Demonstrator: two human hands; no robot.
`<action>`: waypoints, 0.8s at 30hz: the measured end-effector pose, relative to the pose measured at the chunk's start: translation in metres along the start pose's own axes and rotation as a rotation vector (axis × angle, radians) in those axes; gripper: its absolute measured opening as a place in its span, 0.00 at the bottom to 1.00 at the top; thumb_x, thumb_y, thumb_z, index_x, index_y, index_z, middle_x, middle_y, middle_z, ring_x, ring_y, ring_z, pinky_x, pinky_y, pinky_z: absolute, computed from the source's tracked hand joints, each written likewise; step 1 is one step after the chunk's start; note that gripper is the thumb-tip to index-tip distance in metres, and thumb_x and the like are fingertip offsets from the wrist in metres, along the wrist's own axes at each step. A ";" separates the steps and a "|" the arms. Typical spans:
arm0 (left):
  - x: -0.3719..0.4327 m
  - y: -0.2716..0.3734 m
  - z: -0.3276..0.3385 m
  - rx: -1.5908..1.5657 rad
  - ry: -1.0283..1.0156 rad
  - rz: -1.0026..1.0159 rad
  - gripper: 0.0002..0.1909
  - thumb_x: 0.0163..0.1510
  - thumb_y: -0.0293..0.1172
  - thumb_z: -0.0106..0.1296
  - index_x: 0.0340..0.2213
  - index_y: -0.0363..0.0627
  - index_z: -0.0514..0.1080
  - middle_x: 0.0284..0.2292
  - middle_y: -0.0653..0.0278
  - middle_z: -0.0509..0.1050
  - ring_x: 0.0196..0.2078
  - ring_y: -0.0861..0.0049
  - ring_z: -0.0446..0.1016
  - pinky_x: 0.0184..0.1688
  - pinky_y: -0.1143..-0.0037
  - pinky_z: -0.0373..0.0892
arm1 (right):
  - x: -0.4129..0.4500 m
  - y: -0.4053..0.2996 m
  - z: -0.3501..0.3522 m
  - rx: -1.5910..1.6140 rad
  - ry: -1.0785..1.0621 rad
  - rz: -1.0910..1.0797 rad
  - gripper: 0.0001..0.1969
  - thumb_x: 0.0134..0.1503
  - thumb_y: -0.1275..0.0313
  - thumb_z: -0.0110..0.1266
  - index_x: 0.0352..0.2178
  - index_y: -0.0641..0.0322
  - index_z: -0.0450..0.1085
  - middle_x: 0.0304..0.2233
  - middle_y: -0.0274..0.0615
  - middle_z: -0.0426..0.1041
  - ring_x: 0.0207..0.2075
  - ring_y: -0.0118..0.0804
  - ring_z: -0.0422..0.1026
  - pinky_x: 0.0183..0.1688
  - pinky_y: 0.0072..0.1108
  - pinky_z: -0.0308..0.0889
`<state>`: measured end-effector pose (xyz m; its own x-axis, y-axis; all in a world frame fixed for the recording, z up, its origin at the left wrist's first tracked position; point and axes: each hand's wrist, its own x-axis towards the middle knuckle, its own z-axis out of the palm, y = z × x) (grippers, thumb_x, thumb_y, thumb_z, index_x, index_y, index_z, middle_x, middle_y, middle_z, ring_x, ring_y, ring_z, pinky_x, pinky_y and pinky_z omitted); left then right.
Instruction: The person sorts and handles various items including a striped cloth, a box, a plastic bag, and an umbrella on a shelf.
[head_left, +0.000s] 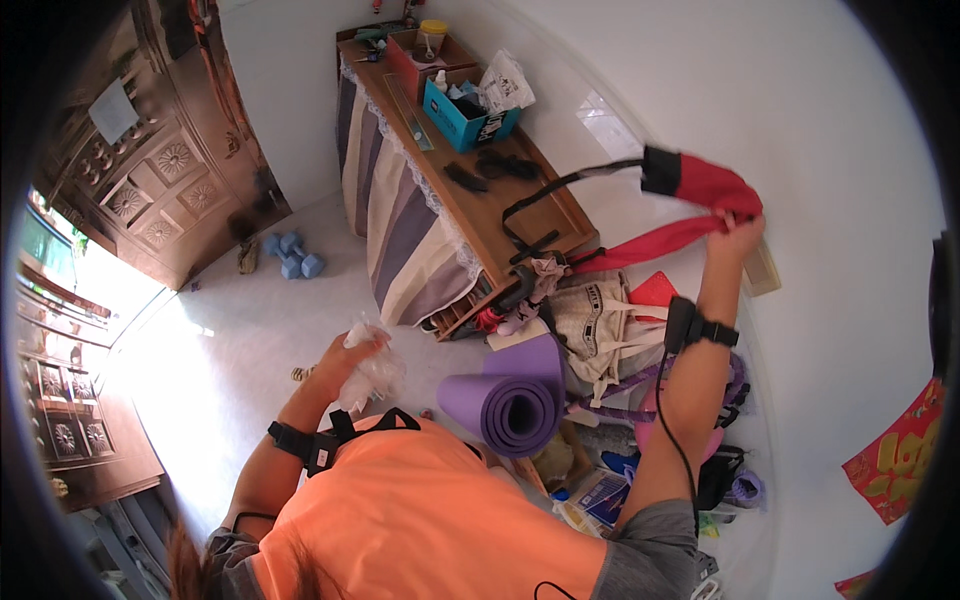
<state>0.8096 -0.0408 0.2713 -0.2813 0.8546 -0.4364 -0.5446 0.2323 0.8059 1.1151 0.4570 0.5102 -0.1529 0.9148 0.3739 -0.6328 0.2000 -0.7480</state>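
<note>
My left hand grips a crumpled clear plastic bag low in front of my body. Out to the right, my right hand is raised and closed around a red fabric strap with black end sections. One black end of it loops over the wooden cabinet top, and a red length runs down to the cabinet's near corner. Below that strap hangs a beige cloth tote bag, in front of a red perforated piece. A rolled purple exercise mat stands close to my body.
The wooden cabinet with a striped curtain bears a blue box, a red box and dark items. Blue dumbbells lie on the floor near a carved wooden door. Shoes and an open carton crowd the right wall.
</note>
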 end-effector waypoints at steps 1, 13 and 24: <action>-0.006 -0.001 -0.006 0.022 0.042 -0.017 0.13 0.51 0.31 0.51 0.39 0.40 0.70 0.34 0.62 0.72 0.37 0.74 0.72 0.40 0.73 0.70 | -0.024 0.012 0.020 -0.078 0.416 -0.003 0.17 0.54 0.63 0.37 0.33 0.62 0.70 0.31 0.43 0.74 0.18 0.32 0.66 0.22 0.22 0.65; 0.063 0.000 0.019 0.521 -0.053 0.161 0.14 0.51 0.32 0.52 0.39 0.40 0.73 0.32 0.67 0.74 0.34 0.81 0.71 0.39 0.77 0.68 | -0.288 -0.006 -0.228 -0.532 0.590 0.110 0.16 0.51 0.73 0.42 0.42 0.65 0.68 0.40 0.46 0.71 0.39 0.40 0.71 0.43 0.30 0.67; 0.227 0.068 0.141 1.607 0.079 0.634 0.14 0.40 0.34 0.56 0.33 0.53 0.78 0.35 0.56 0.76 0.39 0.59 0.75 0.41 0.65 0.71 | -0.290 0.066 -0.098 -1.065 0.067 0.223 0.17 0.51 0.81 0.45 0.45 0.67 0.65 0.41 0.46 0.70 0.42 0.38 0.71 0.45 0.24 0.66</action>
<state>0.8202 0.2345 0.2841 -0.1844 0.9774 0.1035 0.9131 0.1314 0.3860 1.1917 0.2397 0.2987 -0.1204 0.9790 0.1647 0.3914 0.1993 -0.8984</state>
